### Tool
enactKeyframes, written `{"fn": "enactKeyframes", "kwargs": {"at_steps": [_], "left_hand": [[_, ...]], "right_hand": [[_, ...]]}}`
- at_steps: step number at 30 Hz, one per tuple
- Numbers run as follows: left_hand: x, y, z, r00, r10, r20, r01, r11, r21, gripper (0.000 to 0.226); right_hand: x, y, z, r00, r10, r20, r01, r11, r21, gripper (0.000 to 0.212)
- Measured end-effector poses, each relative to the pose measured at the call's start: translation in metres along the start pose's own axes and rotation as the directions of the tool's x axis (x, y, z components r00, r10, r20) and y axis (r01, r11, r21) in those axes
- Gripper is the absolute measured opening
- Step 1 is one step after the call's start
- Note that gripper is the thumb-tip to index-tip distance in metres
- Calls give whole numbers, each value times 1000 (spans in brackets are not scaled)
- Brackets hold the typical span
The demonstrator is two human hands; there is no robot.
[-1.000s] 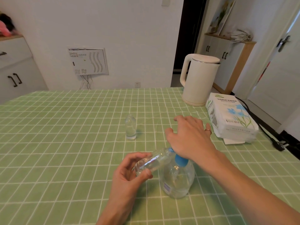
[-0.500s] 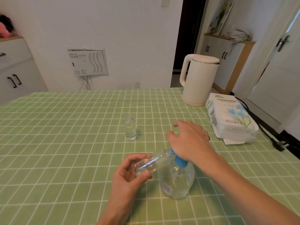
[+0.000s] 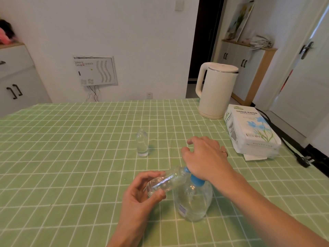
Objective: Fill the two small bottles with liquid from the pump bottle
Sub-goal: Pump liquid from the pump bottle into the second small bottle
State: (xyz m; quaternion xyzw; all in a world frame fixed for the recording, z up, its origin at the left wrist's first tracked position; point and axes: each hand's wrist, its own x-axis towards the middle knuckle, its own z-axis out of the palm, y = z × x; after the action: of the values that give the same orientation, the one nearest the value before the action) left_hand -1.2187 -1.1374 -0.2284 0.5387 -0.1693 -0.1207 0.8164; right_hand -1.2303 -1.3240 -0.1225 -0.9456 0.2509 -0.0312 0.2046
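1 clear plastic small bottle (image 3: 165,182) is pinched in the left hand (image 3: 140,195) grip, tilted so its mouth meets the blue nozzle (image 3: 186,169). The rounded transparent pump bottle (image 3: 194,202), at 5 o'clock on the checked worktop (image 3: 71,157), is pressed down by the right hand (image 3: 204,157), grip spread. The 2nd small bottle (image 3: 142,145) is stood upright at 11 o'clock, apart.
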Motion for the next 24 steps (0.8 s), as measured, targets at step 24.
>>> {"fn": "enactKeyframes", "kwargs": {"at_steps": [24], "left_hand": [[0,0,2,1000,14,3,-14,1000,-13,42]], "right_hand": [[2,-6,-7,995,-68,-67,62,994,-85,50]]}}
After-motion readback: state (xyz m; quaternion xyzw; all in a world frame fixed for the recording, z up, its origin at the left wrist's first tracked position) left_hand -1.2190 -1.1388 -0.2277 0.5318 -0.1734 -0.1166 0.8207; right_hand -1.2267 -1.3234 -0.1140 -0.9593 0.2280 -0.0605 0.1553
